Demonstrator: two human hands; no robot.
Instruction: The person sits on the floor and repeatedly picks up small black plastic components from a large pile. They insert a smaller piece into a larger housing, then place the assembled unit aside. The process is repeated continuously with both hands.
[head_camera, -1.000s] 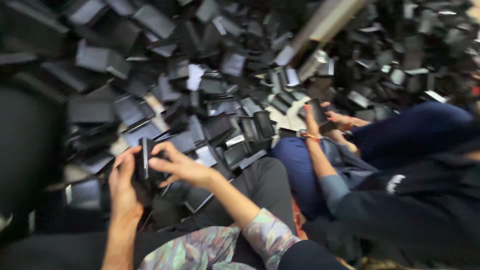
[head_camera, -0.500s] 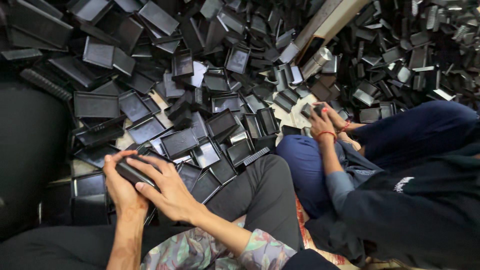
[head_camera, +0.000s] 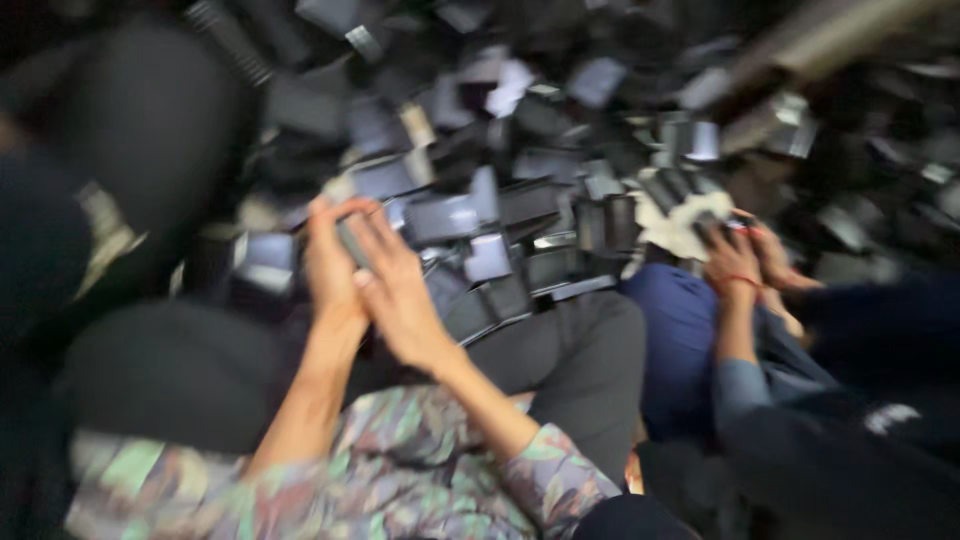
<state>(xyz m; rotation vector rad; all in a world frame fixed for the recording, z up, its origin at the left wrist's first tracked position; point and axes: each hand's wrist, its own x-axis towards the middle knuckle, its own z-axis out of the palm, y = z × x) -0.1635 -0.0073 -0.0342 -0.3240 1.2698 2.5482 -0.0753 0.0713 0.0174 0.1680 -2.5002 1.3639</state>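
Blurred heap of dark flat casings (head_camera: 560, 190) filling upper frame, floor hidden under it. Left hand (head_camera: 330, 265) and right hand (head_camera: 400, 295) pressed together left of centre, both clasped on one dark casing piece (head_camera: 352, 238). Best gripped by edges, thumbs steady. Co-worker's two hands (head_camera: 745, 255) at right on another piece. Casings too many and smeared to count; four hands visible.
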